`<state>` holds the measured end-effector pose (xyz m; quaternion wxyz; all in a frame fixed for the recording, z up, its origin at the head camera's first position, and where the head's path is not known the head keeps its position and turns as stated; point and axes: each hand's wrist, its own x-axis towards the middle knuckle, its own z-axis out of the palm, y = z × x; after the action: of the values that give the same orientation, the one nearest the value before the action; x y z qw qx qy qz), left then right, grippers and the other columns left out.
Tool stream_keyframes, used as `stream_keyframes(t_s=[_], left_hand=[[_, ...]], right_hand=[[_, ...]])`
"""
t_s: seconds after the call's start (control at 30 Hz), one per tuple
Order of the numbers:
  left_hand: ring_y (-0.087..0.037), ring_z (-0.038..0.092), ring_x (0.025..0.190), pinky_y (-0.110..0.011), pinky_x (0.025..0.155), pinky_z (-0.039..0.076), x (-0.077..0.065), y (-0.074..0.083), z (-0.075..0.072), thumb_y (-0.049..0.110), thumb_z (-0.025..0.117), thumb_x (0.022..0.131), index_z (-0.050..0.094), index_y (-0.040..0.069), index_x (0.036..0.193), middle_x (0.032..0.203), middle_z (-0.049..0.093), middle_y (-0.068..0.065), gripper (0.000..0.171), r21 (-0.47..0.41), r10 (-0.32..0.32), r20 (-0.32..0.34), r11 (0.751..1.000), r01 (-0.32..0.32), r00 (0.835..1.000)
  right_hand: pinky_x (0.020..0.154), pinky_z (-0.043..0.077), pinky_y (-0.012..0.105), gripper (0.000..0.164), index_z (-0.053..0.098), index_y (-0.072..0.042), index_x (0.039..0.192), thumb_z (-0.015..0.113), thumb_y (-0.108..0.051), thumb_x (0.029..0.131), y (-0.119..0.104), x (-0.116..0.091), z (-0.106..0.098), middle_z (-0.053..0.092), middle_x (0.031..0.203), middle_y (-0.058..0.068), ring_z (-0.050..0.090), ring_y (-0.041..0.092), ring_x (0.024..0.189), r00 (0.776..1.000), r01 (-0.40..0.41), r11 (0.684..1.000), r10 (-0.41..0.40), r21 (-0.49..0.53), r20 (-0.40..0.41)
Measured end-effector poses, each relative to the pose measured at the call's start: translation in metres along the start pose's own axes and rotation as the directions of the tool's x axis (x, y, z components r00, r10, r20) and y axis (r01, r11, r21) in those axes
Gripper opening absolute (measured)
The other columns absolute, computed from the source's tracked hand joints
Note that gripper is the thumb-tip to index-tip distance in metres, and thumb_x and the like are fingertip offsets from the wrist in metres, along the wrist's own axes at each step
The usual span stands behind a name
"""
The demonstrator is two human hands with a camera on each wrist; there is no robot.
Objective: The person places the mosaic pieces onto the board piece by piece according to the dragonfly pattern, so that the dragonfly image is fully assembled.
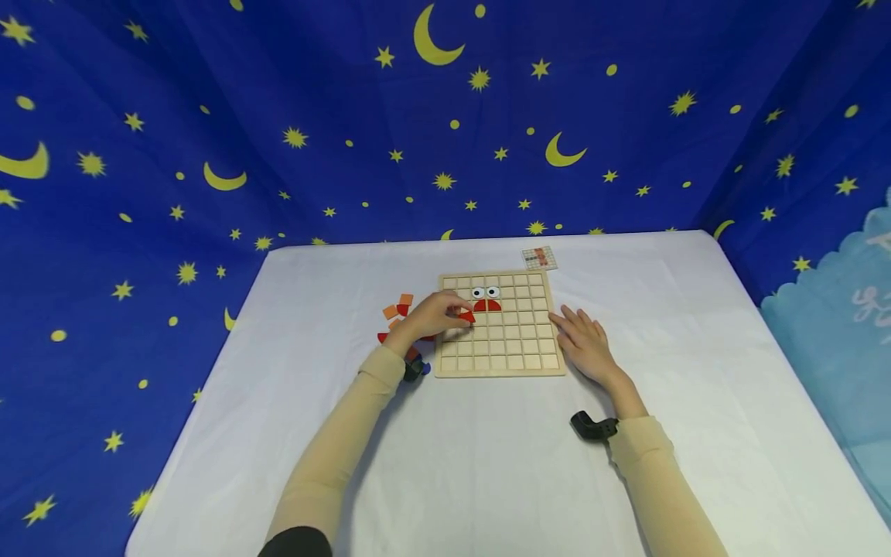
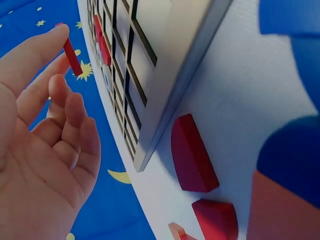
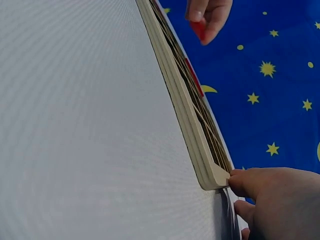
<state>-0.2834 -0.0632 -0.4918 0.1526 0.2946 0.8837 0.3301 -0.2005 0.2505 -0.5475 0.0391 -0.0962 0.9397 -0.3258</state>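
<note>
A wooden grid board lies on the table, with two eye tiles side by side in its upper part and two red rounded tiles just below them. Over the board's left side, my left hand pinches a red tile between thumb and index finger, clear of the surface. The other fingers of that hand are loosely bent in the left wrist view. My right hand touches the board's right edge with its fingertips, the fingers relaxed and holding nothing.
Loose orange tiles and red tiles lie left of the board, partly hidden by the left arm. A blue piece is near the left wrist. Behind the board's far right corner lies a small pattern card. A starry blue cloth hangs behind the table.
</note>
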Motion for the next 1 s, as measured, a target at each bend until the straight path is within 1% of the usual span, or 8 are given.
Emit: stream_keyframes(t_s=[0.1,0.3,0.47,0.63,0.73,0.87,1.0], left_hand=[[-0.015,0.045,0.079,-0.026,0.073,0.040,0.004,-0.001,0.002,0.021,0.069,0.088,0.068,0.009,0.117,0.092,0.057,-0.005,0.032,0.010,-0.001,0.022,1.000,0.001,1.000],[-0.013,0.045,0.076,-0.025,0.072,0.037,0.010,-0.003,0.009,0.021,0.069,0.088,0.068,0.010,0.115,0.083,0.053,-0.002,0.029,0.064,-0.016,0.038,0.998,0.014,0.999],[-0.013,0.048,0.078,-0.026,0.072,0.039,0.012,-0.002,0.015,0.022,0.068,0.089,0.068,0.011,0.115,0.088,0.058,-0.003,0.028,0.108,-0.021,0.051,0.994,0.015,0.998],[-0.015,0.056,0.086,-0.030,0.080,0.047,0.011,-0.002,0.015,0.017,0.070,0.086,0.068,0.011,0.116,0.097,0.064,-0.005,0.030,0.112,-0.012,0.000,0.994,0.012,1.000],[-0.015,0.059,0.088,-0.031,0.082,0.049,0.011,-0.003,0.015,0.015,0.070,0.086,0.068,0.011,0.115,0.099,0.065,-0.005,0.030,0.097,-0.026,-0.035,0.995,0.029,0.999],[-0.016,0.059,0.086,-0.032,0.080,0.048,0.011,-0.004,0.016,0.013,0.069,0.086,0.067,0.011,0.116,0.097,0.066,-0.004,0.030,0.086,-0.037,-0.076,0.995,0.043,0.996],[-0.016,0.059,0.086,-0.033,0.080,0.047,0.014,-0.004,0.017,0.015,0.067,0.088,0.067,0.011,0.117,0.093,0.066,-0.002,0.029,0.114,-0.033,-0.106,0.993,0.045,0.994]], right_hand=[[0.113,-0.002,0.062,0.047,0.034,-0.011,0.147,0.036,-0.027,0.103,-0.001,0.000,0.000,0.018,0.157,0.020,0.006,0.045,0.145,1.000,0.003,1.000,-0.003,-0.003,0.003],[0.114,-0.003,0.062,0.047,0.035,-0.011,0.147,0.037,-0.025,0.102,-0.001,0.000,0.001,0.019,0.157,0.020,0.006,0.045,0.145,1.000,-0.002,1.000,0.002,0.004,0.000],[0.114,-0.005,0.061,0.047,0.035,-0.013,0.148,0.035,-0.026,0.102,0.000,0.002,0.002,0.017,0.159,0.017,0.004,0.043,0.146,0.999,-0.036,0.999,0.036,0.009,0.012],[0.115,-0.005,0.060,0.048,0.034,-0.014,0.148,0.035,-0.027,0.102,0.000,0.003,0.001,0.016,0.159,0.016,0.003,0.042,0.147,0.999,-0.044,0.999,0.044,0.008,0.018],[0.114,-0.005,0.060,0.048,0.034,-0.013,0.148,0.035,-0.026,0.102,0.001,0.003,0.001,0.017,0.159,0.017,0.003,0.042,0.146,0.999,-0.038,0.999,0.038,0.004,0.016],[0.114,-0.005,0.060,0.047,0.035,-0.013,0.148,0.035,-0.025,0.102,0.000,0.003,0.001,0.017,0.158,0.018,0.004,0.043,0.146,0.999,-0.035,0.999,0.035,0.009,0.012],[0.114,-0.004,0.060,0.047,0.035,-0.013,0.148,0.035,-0.026,0.102,0.000,0.003,0.000,0.017,0.159,0.017,0.004,0.042,0.146,0.999,-0.038,0.999,0.038,0.010,0.013]])
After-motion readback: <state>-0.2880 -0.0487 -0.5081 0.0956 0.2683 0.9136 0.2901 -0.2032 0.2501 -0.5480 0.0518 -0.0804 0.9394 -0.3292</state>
